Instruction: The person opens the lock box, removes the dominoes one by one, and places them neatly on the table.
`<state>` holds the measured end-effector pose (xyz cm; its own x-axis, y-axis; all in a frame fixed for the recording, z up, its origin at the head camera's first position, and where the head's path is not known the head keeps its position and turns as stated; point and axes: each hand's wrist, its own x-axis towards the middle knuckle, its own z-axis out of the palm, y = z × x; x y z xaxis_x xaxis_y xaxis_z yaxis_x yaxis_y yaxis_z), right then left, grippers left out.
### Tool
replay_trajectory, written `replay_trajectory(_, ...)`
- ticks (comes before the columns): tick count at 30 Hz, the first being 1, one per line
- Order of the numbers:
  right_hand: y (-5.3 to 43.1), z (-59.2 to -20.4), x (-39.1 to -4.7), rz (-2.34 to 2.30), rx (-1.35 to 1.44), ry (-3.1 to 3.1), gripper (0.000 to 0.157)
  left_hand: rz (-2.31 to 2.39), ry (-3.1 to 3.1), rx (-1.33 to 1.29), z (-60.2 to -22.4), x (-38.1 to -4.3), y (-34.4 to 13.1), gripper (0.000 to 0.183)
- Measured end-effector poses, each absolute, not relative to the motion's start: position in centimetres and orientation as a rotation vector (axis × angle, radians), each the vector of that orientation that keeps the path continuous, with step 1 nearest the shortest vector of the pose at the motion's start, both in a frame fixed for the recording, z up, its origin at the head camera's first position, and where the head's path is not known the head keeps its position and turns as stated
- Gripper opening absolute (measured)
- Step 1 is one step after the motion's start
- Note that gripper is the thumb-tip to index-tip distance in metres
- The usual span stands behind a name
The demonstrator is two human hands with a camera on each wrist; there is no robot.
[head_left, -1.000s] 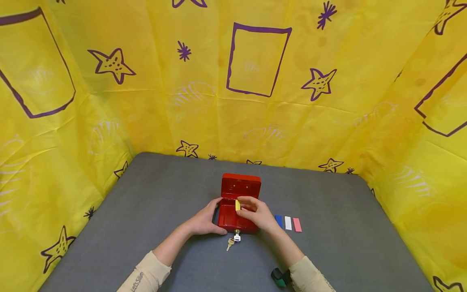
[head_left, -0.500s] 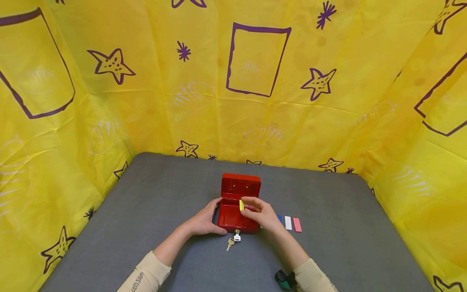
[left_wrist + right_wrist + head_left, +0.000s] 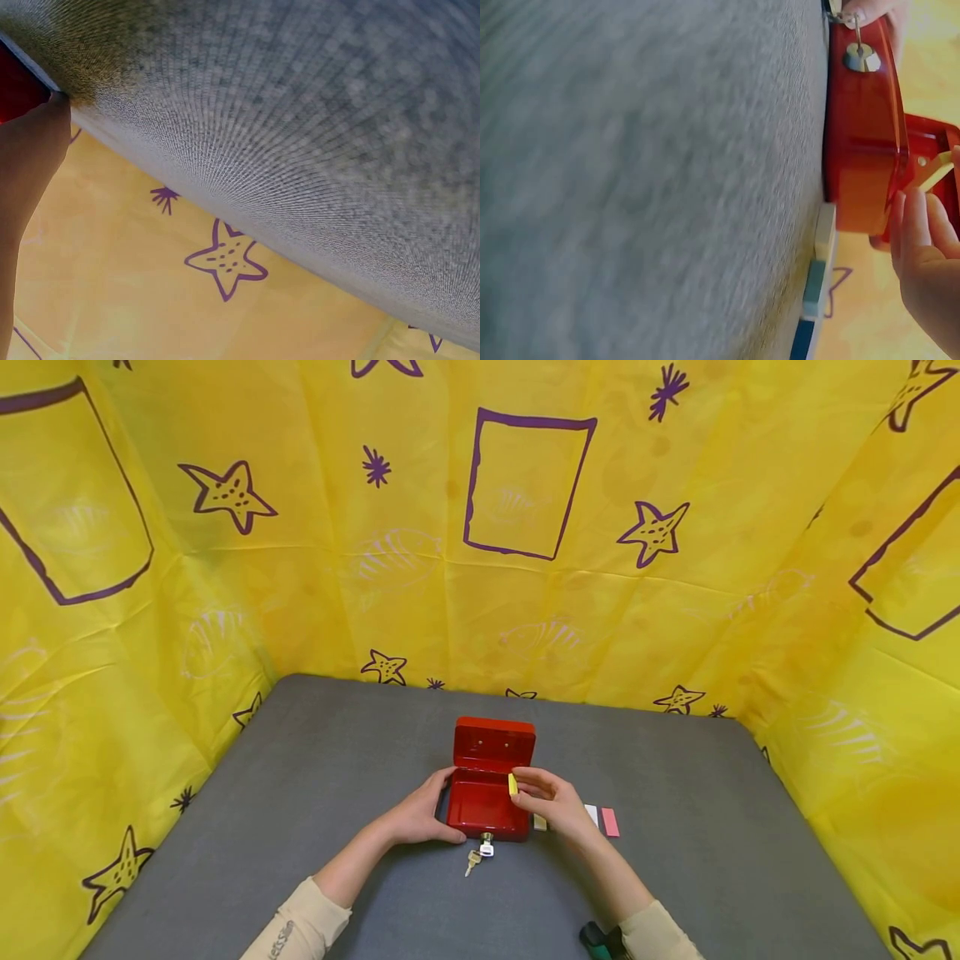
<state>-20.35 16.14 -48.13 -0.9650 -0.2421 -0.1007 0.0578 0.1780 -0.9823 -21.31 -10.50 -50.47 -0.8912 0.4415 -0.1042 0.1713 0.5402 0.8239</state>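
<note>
A red cash box [image 3: 480, 806] stands on the grey table with its lid raised, and no block shows inside it. Around its left side my left hand [image 3: 416, 814] grips the box, fingers at the back corner and thumb at the front. Over the box's right edge my right hand [image 3: 551, 802] pinches a yellow block [image 3: 513, 785] between thumb and fingers. One key [image 3: 487, 846] sits in the front lock; another key [image 3: 473, 861] hangs from it. In the right wrist view, the yellow block [image 3: 936, 174] is held near the raised lid.
Right of the box lie a cream block [image 3: 540, 822], a white block [image 3: 592, 814] and a pink block [image 3: 611, 822]. The right wrist view also shows a teal block [image 3: 814, 289] and a dark blue block [image 3: 802, 341]. Yellow patterned cloth [image 3: 450, 610] walls the table.
My right hand has moved right with the yellow block, from over the box's inside to its right edge. It now hides the blue block and uncovers the cream one. The left hand stays put.
</note>
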Motion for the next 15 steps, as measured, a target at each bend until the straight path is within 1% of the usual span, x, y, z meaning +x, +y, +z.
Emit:
replay_trajectory(9, 17.8, -47.9, -19.9, -1.889, -0.203, 2.220, 0.047, 1.280, 2.485, 0.518, -50.5, -21.3, -10.5, 0.104)
replay_trajectory(15, 18.7, -48.0, -19.8, -1.914, -0.156, 2.248, 0.046, 1.272, 2.487, 0.513, -50.6, -21.4, -10.5, 0.105)
